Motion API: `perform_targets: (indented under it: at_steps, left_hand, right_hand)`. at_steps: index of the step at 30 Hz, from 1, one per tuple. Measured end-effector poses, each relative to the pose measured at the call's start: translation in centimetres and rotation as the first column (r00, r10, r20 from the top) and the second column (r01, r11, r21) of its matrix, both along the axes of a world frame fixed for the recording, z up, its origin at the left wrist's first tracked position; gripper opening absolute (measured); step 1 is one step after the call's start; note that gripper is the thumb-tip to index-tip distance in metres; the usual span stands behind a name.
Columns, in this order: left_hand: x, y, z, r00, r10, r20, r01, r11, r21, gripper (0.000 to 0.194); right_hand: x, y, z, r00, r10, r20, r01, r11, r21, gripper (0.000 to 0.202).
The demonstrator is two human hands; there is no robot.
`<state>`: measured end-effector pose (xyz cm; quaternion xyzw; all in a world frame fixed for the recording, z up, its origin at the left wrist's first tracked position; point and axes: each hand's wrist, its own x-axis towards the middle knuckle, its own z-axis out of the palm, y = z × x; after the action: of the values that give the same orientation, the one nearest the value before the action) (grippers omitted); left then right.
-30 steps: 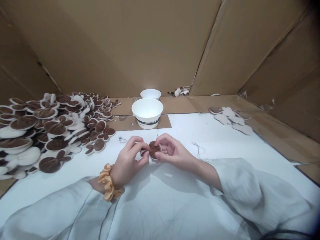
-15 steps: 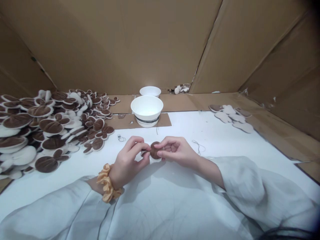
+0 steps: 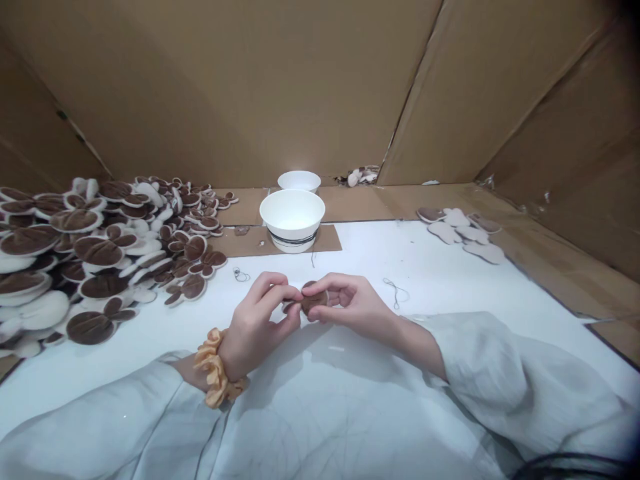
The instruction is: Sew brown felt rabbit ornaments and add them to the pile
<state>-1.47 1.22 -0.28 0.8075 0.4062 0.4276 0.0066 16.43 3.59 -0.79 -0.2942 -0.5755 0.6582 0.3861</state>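
Note:
Between my two hands is a small brown fabric piece with a pale edge point(image 3: 315, 300), like the padded pieces heaped at the left. My left hand point(image 3: 265, 310) pinches its left end between thumb and fingers; a yellow scrunchie point(image 3: 216, 370) circles that wrist. My right hand point(image 3: 353, 301) is closed on the rounded right part, thumb below and forefinger on top. The fingertips partly cover the piece, and whether a needle or thread is in them cannot be made out.
A large heap of brown-and-white padded pieces point(image 3: 103, 252) fills the left side. White bowls, the nearer one point(image 3: 293, 223) wound with dark thread, stand on cardboard beyond my hands. Flat fabric pieces point(image 3: 473, 235) lie at right. Loose thread point(image 3: 395, 293) rests nearby. Cardboard walls point(image 3: 250, 87) enclose the table.
My right fingers have shifted slightly left on the brown piece, and its rounded part now sits turned a little. My left hand keeps its pinch almost unmoved.

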Motion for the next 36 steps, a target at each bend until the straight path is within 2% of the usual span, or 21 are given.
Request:
perform_targets:
  at_steps: [4, 12, 15, 18, 21, 25, 31, 36]
  left_hand:
    - [-0.04, -0.05, -0.20, 1.000, -0.003, -0.007, 0.003, 1.000, 0.008, 0.014]
    - [0.16, -0.01, -0.21, 1.000, -0.001, -0.006, 0.001, 0.999, 0.034, 0.014]
    - [0.21, -0.01, -0.09, 1.000, -0.005, 0.019, 0.005, 1.000, -0.004, 0.015]
    - [0.10, 0.06, -0.02, 0.998, -0.010, 0.069, 0.018, 0.994, -0.107, 0.013]
    - [-0.05, 0.14, -0.09, 0.984, -0.049, 0.171, 0.098, 0.953, -0.288, 0.015]
    - [0.01, 0.13, -0.36, 0.940, -0.085, 0.329, 0.245, 0.842, -0.481, 0.017]
    - [0.49, 0.07, -0.41, 0.876, -0.040, 0.480, 0.333, 0.770, -0.544, 0.007]
    - [0.79, 0.06, 0.05, 0.872, 0.029, 0.489, 0.304, 0.750, -0.588, 0.007]
  right_hand:
    - [0.11, 0.15, -0.18, 0.999, -0.049, 0.020, 0.050, 0.996, -0.077, 0.024]
    - [0.20, 0.23, 0.03, 0.994, -0.086, 0.065, 0.093, 0.990, -0.110, 0.019]
    - [0.13, 0.06, 0.28, 0.995, -0.081, 0.050, 0.088, 0.986, -0.140, 0.016]
    - [0.03, 0.00, 0.50, 0.995, -0.101, 0.019, 0.102, 0.984, -0.145, 0.016]
    - [0.02, 0.07, 0.63, 0.991, -0.135, 0.004, 0.134, 0.982, -0.135, 0.017]
    - [0.14, 0.15, 0.66, 0.991, -0.130, 0.016, 0.131, 0.983, -0.132, 0.016]
    - [0.25, 0.03, 0.51, 0.996, -0.086, 0.026, 0.089, 0.988, -0.128, 0.016]
    - [0.10, -0.18, 0.46, 0.997, -0.079, 0.012, 0.080, 0.990, -0.113, 0.015]
